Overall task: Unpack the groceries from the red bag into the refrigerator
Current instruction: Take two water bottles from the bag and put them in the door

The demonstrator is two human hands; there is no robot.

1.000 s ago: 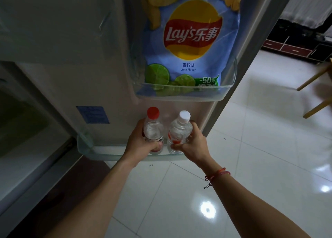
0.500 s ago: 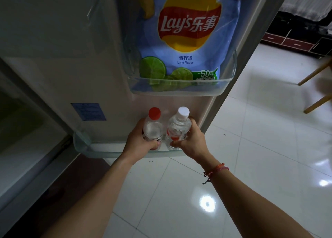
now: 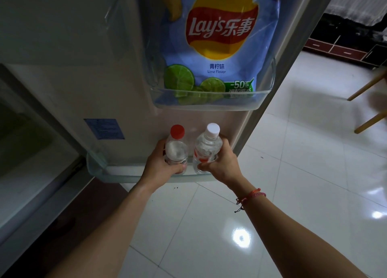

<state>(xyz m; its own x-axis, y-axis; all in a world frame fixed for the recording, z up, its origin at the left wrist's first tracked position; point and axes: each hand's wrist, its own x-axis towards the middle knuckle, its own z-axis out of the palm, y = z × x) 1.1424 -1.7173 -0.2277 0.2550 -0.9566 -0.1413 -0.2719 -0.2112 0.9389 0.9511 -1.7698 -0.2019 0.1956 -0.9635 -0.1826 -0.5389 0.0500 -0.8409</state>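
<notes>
From your head camera, your left hand grasps the red-capped water bottle and your right hand grasps the white-capped water bottle. Both bottles stand upright, just beside each other, in the clear lower shelf of the open refrigerator door. Above them, a Lay's lime chips bag sits upright in the upper door shelf. A braided bracelet circles your right wrist over the glossy white tile floor.
</notes>
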